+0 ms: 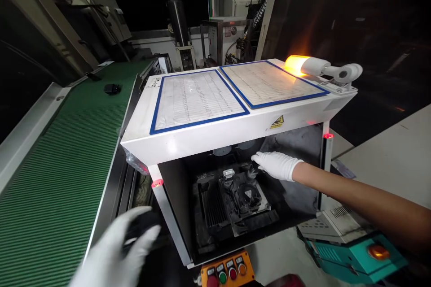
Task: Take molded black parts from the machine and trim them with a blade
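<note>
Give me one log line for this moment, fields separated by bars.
right hand: inside machine opening, at black fixture | left hand: holds dark part | amber lamp: lit

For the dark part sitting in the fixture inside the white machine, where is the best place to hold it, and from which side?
Probably by its raised round top, from above and the open front. The dark part sits low in the black fixture, so its sides look boxed in. The right hand already reaches in through that opening; the housing blocks any steeper approach.
</note>
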A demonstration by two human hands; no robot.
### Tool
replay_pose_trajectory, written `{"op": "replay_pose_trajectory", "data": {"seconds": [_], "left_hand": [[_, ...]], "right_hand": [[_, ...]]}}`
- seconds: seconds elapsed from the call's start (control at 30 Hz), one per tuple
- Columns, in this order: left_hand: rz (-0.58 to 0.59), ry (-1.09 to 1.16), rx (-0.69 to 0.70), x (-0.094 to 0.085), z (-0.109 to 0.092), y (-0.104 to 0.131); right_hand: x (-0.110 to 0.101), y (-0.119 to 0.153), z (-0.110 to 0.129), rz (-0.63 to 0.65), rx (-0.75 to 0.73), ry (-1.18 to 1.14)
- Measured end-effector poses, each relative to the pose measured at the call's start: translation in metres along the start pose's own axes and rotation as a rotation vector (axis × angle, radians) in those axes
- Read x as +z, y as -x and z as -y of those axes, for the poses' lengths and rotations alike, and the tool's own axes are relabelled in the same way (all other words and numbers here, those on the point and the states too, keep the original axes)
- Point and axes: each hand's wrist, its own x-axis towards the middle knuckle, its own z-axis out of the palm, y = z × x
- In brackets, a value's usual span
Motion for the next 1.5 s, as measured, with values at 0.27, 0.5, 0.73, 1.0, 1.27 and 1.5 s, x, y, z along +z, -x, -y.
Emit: {"op": "replay_pose_trajectory", "data": {"seconds": [0.27, 0.5, 0.73, 1.0, 1.27, 1.5], "left_hand": [[0.283, -0.095, 0.355, 0.119, -0.07, -0.029], [0.381, -0.414, 0.41, 0.16, -0.136, -0.07], [0.446, -0.555, 0.524, 0.176, -0.162, -0.09], [0.542, -0.678, 0.606, 0.177, -0.179, -0.106], [0.498, -0.665, 0.594, 0.181, -0.177, -0.092], [0.269, -0.654, 0.506, 0.207, -0.161, -0.074]], "right_hand": [[-0.001, -0.008, 0.001, 0.023, -0.038, 0.034], [0.013, -0.006, 0.003, -0.005, -0.003, -0.018], [0.013, 0.001, 0.021, -0.099, 0.11, -0.014], [0.012, 0.001, 0.02, -0.137, 0.118, -0.085], [0.006, 0.009, 0.023, -0.156, 0.101, -0.173], [0.063, -0.009, 0.015, -0.129, 0.174, -0.229]]}}
